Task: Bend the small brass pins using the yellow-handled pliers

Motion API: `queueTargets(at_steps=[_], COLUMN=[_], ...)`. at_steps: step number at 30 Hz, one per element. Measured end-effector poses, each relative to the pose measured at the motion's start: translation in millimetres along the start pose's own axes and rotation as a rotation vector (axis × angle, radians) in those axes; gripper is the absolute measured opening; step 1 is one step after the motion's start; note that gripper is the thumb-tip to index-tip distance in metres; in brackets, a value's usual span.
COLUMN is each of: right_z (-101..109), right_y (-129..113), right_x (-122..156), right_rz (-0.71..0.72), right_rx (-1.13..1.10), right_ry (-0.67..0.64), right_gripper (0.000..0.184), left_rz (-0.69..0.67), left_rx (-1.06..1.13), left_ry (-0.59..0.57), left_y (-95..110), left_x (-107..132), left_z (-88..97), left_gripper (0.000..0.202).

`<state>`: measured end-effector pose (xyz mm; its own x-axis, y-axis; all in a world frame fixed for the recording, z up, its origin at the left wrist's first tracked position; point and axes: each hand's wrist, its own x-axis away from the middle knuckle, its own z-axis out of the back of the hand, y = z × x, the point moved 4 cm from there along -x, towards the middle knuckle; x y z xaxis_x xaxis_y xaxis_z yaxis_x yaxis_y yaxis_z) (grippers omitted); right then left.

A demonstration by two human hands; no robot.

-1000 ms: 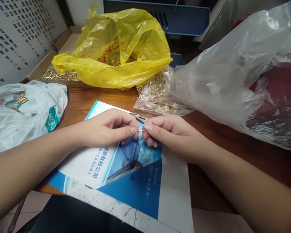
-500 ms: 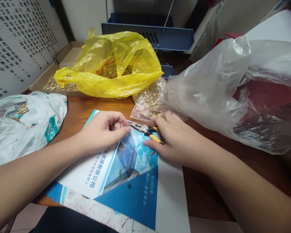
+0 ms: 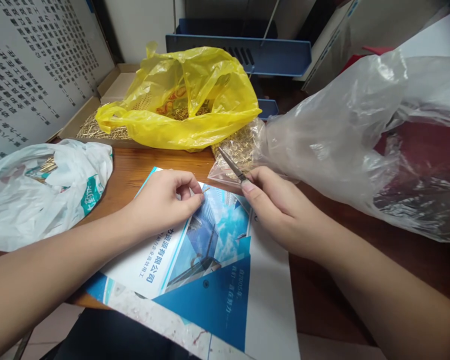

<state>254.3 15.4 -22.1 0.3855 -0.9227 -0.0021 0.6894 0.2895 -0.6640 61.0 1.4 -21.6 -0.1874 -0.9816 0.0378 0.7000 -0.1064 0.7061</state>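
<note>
Between the thumb and forefinger of my left hand (image 3: 168,197) is a thin brass-coloured pin (image 3: 207,190), its tip poking out to the right. My right hand (image 3: 281,207) is closed round a pair of long-nose pliers (image 3: 230,162). The tapered metal jaws show edge-on and slant up to the left; the handles are hidden in the palm. Both hands are over a printed blue-and-white brochure (image 3: 225,295) on the wooden table. Just beyond the pliers' jaws lies a clear zip bag (image 3: 243,145) full of small brass-coloured pieces.
A yellow plastic bag (image 3: 180,130) holding brass-coloured pieces stands at the back, beside a cardboard box (image 3: 75,117) with more pins. To the left is a white plastic bag (image 3: 33,200). A large translucent bag (image 3: 333,125) with dark red contents fills the right side.
My right hand has lifted the pliers off the brochure and turned them edge-on, jaws up, away from the pin. My left hand keeps its pinch. The view has shifted slightly.
</note>
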Motion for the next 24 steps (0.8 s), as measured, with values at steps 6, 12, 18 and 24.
queueTargets(at_steps=[6,12,18,24], right_z=[-17.7,-25.1,-31.0,-31.9], right_y=[-0.7,-3.9,-9.0,-12.4], right_x=[-0.8,-3.6,-1.7,-0.8], right_rz=[-0.129,0.045,0.084,0.078], right_rx=[-0.438,-0.442,-0.456,-0.471], right_ry=[-0.020,0.040,-0.015,-0.010], right_gripper=[0.047,0.031,0.028,0.027], left_rz=[-0.056,-0.083,-0.152,-0.175], left_rx=[0.176,0.250,0.179,0.173], left_ry=[-0.039,-0.105,-0.092,-0.091], left_y=[0.7,0.8,2.1,2.7], left_x=[3.6,4.1,3.4,2.5], left_z=[-9.7,-21.7,-22.6,-22.6], left_gripper=[0.015,0.022,0.021,0.018])
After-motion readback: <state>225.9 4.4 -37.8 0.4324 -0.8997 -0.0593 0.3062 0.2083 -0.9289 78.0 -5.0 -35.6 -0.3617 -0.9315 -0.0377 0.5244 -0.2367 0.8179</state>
